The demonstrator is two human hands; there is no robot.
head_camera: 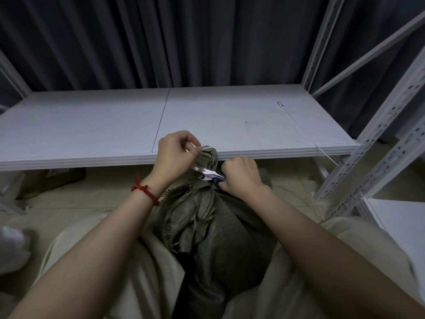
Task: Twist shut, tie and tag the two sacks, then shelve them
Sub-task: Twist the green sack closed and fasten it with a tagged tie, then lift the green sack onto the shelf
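Wedging the coarse woven green sack [220, 229] between the knees, fingers of the right hand [241, 176] curl round dark-handled scissors [208, 173] while those of the left hand [174, 155] pinch thin pale twine [194, 145] at the bunched neck, best pulled taut and snipped close, just before the smooth white shelf [92, 125].

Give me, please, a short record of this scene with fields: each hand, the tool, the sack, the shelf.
left hand: pinches a thin white strand at the top of the sack's neck
right hand: grips scissors, blades pointing toward the left hand
sack: green woven sack, neck gathered, upright between the person's legs
tag: none visible
shelf: white shelf board just beyond the sack; no sack on it
background: dark curtain
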